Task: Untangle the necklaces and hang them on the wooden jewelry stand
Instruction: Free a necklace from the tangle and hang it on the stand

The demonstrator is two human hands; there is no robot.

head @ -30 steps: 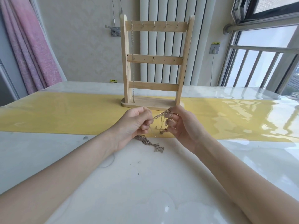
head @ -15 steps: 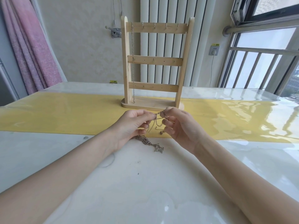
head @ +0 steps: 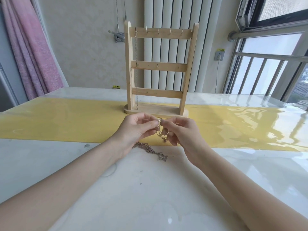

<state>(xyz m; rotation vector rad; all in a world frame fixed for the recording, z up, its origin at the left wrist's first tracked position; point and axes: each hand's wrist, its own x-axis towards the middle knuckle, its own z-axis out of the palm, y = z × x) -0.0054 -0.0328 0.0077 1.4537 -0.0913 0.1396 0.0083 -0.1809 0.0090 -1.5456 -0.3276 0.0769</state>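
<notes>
From the head camera, you held the necklace (head: 160,133) just in front of the wooden jewelry stand (head: 158,70); I judged it light, limp and snag-prone, best taken at the clasp. Your left hand (head: 139,129) and right hand (head: 180,132) met fingertip to fingertip, each pinching its chain. The tangled pile (head: 150,150) lay on the table (head: 50,164), nearer you.

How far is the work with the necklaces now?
Done: one chain hangs from the leftmost top hook of the wooden stand. In hand: the left hand and right hand both pinch a second necklace. Left: a tangled clump lies on the table.
</notes>
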